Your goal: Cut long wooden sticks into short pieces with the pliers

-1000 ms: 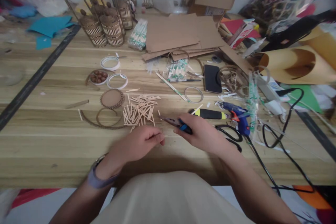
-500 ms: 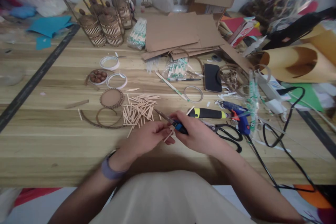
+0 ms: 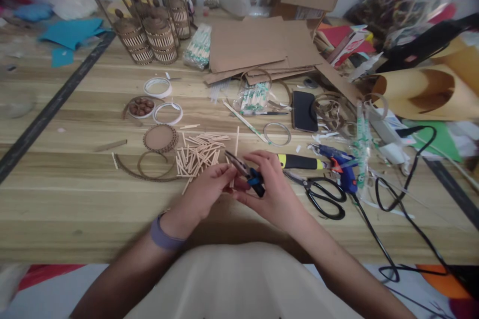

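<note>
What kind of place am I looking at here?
Probably a small craft workshop: a blue glue gun, black-handled scissors and a pile of short wooden sticks lie on the wooden table.

The small lidded wooden canisters [image 3: 160, 42] carry rows of cream stripes on dark brown. Dark streaks run through the pale tan wooden tabletop [image 3: 75, 219], and the thin wooden sticks [image 3: 198, 154] are light beige. The metal pliers [image 3: 256, 182] have blue-and-black handles; the plastic glue gun [image 3: 346, 172] is deep blue with orange-red, the cylindrical grip [image 3: 299, 161] black with neon-yellow ends, the wristband [image 3: 164, 235] greyish purple.
</note>
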`<state>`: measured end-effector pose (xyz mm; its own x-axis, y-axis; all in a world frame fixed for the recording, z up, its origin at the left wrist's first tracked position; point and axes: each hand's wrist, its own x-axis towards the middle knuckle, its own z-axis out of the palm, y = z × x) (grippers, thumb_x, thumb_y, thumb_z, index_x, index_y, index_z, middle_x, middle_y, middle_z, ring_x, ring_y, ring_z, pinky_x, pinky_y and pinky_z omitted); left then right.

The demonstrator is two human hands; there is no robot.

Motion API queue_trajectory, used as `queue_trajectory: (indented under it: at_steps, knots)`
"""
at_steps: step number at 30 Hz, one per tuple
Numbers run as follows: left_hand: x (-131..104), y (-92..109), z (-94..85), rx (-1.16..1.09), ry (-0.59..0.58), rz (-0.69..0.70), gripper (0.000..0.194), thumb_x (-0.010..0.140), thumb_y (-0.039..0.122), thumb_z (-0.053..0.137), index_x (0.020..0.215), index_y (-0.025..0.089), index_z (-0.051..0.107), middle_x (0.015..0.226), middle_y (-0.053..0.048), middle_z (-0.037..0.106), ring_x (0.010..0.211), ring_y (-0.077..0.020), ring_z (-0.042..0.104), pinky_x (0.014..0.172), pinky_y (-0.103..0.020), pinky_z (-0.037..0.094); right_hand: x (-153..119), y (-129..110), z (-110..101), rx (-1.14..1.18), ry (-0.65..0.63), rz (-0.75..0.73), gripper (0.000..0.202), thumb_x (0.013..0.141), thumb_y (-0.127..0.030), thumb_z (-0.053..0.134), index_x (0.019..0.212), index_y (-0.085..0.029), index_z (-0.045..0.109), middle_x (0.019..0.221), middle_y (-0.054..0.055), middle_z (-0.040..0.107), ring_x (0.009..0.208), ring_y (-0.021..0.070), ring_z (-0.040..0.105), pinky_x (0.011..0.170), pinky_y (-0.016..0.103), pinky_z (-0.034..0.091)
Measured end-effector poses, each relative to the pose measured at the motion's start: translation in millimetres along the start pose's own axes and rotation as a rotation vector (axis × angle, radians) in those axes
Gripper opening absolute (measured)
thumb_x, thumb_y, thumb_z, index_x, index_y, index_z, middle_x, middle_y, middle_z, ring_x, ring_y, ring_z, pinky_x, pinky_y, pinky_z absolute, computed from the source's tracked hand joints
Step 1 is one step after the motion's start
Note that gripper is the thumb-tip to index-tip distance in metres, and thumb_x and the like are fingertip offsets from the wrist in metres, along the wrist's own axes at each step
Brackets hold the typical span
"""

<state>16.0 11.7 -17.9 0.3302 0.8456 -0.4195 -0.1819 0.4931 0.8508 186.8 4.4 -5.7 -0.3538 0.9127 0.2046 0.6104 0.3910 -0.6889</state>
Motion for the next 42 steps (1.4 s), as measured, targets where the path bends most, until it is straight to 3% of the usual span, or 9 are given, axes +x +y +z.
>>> queue_trajectory:
  at_steps: [7, 12, 15, 18, 24, 27, 31, 38, 42]
  knots:
    - [-3, -7, 11.7, -0.134, -0.025, 0.023, 0.03, 0.076, 0.046, 0.075, 0.077, 0.017, 0.067, 0.074, -0.003, 0.068, 0.077, -0.019, 0.064, 0.075, -0.028, 0.046, -3, -1, 10, -0.053, 0.066, -0.014, 0.056, 0.077, -0.023, 0.074, 0.127, -0.024, 0.048, 0.121, 0.014, 0.049, 0.121, 0.03, 0.055, 0.099, 0.049, 0.052]
    - [-10, -5, 6.1, -0.122, 0.022, 0.016, 0.034, 0.079, 0.05, 0.073, 0.081, 0.017, 0.067, 0.078, -0.004, 0.07, 0.079, -0.0201, 0.065, 0.078, -0.031, 0.048, -3, -3, 0, 0.115, 0.028, 0.154, 0.049, 0.074, -0.037, 0.078, 0.114, -0.022, 0.055, 0.111, 0.01, 0.058, 0.106, 0.028, 0.059, 0.088, 0.044, 0.052]
    - [-13, -2, 0.8, -0.059, 0.121, 0.064, 0.034, 0.081, 0.051, 0.071, 0.084, 0.017, 0.067, 0.091, -0.007, 0.073, 0.093, -0.0223, 0.065, 0.087, -0.034, 0.048, -2, -5, -9, 0.395, -0.157, 0.403, 0.039, 0.078, -0.054, 0.071, 0.093, -0.02, 0.058, 0.081, 0.003, 0.059, 0.075, 0.0188, 0.057, 0.066, 0.032, 0.048]
    - [-13, -2, 0.0, -0.039, 0.078, 0.105, 0.036, 0.082, 0.053, 0.07, 0.086, 0.017, 0.066, 0.1, -0.007, 0.073, 0.099, -0.0228, 0.065, 0.09, -0.035, 0.048, -1, -7, -9, 0.885, -0.361, 0.616, 0.048, 0.075, -0.065, 0.069, 0.081, -0.019, 0.056, 0.068, -0.001, 0.055, 0.059, 0.0126, 0.05, 0.052, 0.025, 0.037]
    - [-12, -8, 6.1, -0.09, -0.121, 0.036, 0.042, 0.085, 0.06, 0.064, 0.089, 0.018, 0.064, 0.071, -0.001, 0.064, 0.059, -0.0147, 0.061, 0.059, -0.028, 0.051, -6, -7, 5, 1.389, -0.378, 0.799, 0.045, 0.067, -0.051, 0.083, 0.086, -0.02, 0.057, 0.078, -0.002, 0.059, 0.059, 0.0104, 0.056, 0.054, 0.024, 0.042]
    - [-13, -6, 6.3, -0.137, -0.121, 0.039, 0.036, 0.087, 0.055, 0.064, 0.088, 0.019, 0.063, 0.068, 0.002, 0.06, 0.053, -0.0131, 0.056, 0.051, -0.027, 0.049, -11, -6, 4, 1.369, -0.436, 0.824, 0.041, 0.07, -0.044, 0.082, 0.095, -0.02, 0.06, 0.084, 0.001, 0.062, 0.072, 0.0147, 0.062, 0.062, 0.026, 0.048]
    - [-15, -1, 4.9, -0.058, -0.039, 0.098, 0.028, 0.086, 0.047, 0.066, 0.083, 0.019, 0.062, 0.077, 0.0, 0.065, 0.064, -0.0141, 0.058, 0.061, -0.026, 0.049, -15, -8, -3, 1.244, -0.438, 0.791, 0.039, 0.071, -0.032, 0.077, 0.103, -0.02, 0.061, 0.091, 0.003, 0.063, 0.079, 0.0169, 0.062, 0.066, 0.029, 0.049]
    - [-18, 13, -2.3, 0.297, 0.101, 0.129, 0.028, 0.09, 0.044, 0.057, 0.084, 0.019, 0.068, 0.092, -0.003, 0.073, 0.097, -0.0221, 0.063, 0.087, -0.031, 0.045, -18, 3, -30, 0.79, -0.394, 0.712, 0.033, 0.071, -0.028, 0.072, 0.103, -0.021, 0.065, 0.099, 0.004, 0.064, 0.095, 0.0209, 0.058, 0.086, 0.037, 0.046]
    - [-22, 20, -6.5, 0.472, 0.043, 0.103, 0.031, 0.093, 0.041, 0.05, 0.081, 0.02, 0.068, 0.086, -0.003, 0.076, 0.092, -0.0226, 0.064, 0.081, -0.03, 0.045, -21, 9, -49, 0.628, -0.462, 0.671, 0.03, 0.072, -0.03, 0.069, 0.101, -0.023, 0.067, 0.1, 0.004, 0.066, 0.096, 0.0232, 0.058, 0.089, 0.041, 0.046]
